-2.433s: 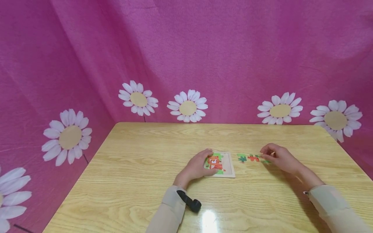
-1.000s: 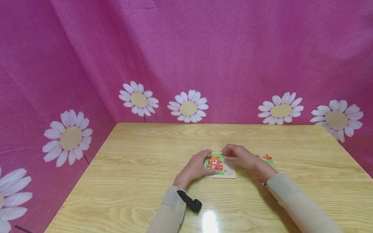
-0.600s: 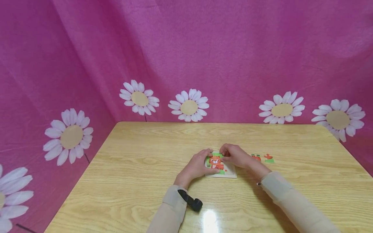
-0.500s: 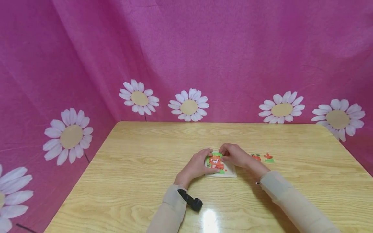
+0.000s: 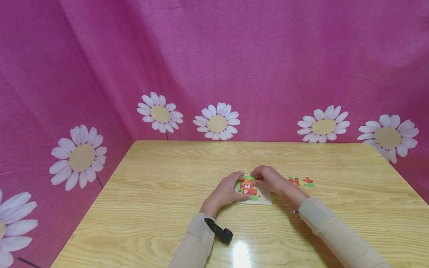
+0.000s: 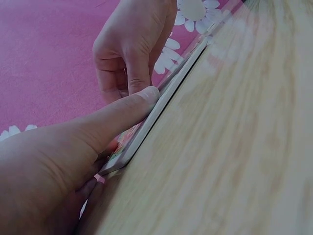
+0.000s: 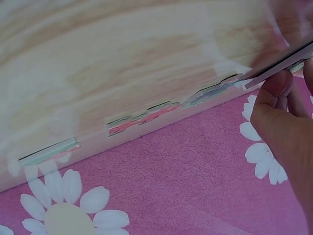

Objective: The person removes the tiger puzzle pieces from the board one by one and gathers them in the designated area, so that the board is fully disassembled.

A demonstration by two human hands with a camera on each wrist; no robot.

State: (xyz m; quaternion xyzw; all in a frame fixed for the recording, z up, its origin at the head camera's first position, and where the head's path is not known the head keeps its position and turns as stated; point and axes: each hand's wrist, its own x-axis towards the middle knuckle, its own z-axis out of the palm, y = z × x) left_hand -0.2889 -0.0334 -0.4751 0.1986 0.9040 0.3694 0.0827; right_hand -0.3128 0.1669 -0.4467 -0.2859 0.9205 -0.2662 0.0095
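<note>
A small puzzle board (image 5: 266,198) with an orange tiger picture (image 5: 247,185) lies on the table, its right part bare. My left hand (image 5: 222,192) grips the board's left side, thumb along the near edge, as the left wrist view shows. Over the far right part of the board, my right hand (image 5: 270,180) has its thumb and fingers pinched together at a green puzzle piece (image 5: 252,178), most of which the fingers hide. In the right wrist view, that hand's fingers (image 7: 276,88) are at the board's edge.
Loose puzzle pieces lie right of the board: a red one (image 5: 294,181) and a red-and-green one (image 5: 309,182). A bluish-green piece (image 7: 210,93) shows nearer the board in the right wrist view. A pink curtain (image 5: 268,74) with daisies stands behind the wooden table (image 5: 151,178).
My right hand has moved left from the loose pieces to the board's far right part, then shifted slightly further left. My left hand has kept its grip on the board.
</note>
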